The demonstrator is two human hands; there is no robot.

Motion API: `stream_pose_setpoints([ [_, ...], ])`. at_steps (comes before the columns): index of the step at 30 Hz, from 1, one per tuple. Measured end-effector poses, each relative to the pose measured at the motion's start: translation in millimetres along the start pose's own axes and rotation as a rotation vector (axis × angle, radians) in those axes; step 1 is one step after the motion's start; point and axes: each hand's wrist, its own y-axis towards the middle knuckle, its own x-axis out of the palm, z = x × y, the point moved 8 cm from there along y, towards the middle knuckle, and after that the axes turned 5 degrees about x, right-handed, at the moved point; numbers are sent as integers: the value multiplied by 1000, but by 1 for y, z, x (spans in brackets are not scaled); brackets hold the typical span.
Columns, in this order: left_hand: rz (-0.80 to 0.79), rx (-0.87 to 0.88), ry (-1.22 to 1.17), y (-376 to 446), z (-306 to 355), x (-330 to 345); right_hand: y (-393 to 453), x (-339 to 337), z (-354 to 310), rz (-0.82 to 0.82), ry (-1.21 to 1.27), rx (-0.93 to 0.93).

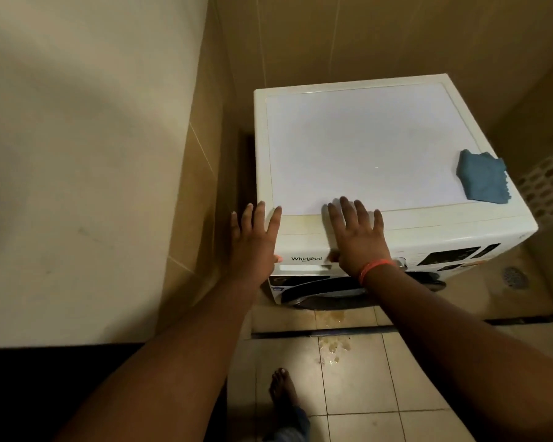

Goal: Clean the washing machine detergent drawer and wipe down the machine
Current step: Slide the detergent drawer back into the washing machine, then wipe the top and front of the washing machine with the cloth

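At the front edge of the washing machine (361, 148), both hands are laid with fingers straight and spread, nothing being gripped by either. The left hand (253, 240) is placed over the front left corner, its fingertips reaching past the edge toward the wall gap; the right hand (358, 237) is pressed flat on the top just right of the brand lettering, an orange wristband (372, 269) being worn on that wrist. Whether the thumbs touch the front panel cannot be told. The detergent drawer (304, 264) is seen closed on the upper left of the front, between the two hands (its handle recess is partly covered by the right palm). The machine is white with a pale, bare top panel and yellowish staining along its front strip. A blue cloth (482, 177) is left crumpled at the top's right edge, well apart from the hands. The dark control display (450, 255) and the round door (326, 291) are partly hidden by the right forearm. Wet, yellowish spots (332, 342) are seen on the tiled floor (358, 387), near a bare foot (283, 390).
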Motion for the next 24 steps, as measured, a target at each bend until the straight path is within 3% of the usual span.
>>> stream_pose_setpoints([
  [13, -133, 168, -129, 17, 42, -22, -28, -13, 27, -126, 187, 154],
  [24, -113, 168, -169, 75, 132, -47, -33, -22, 187, -93, 302, 405],
])
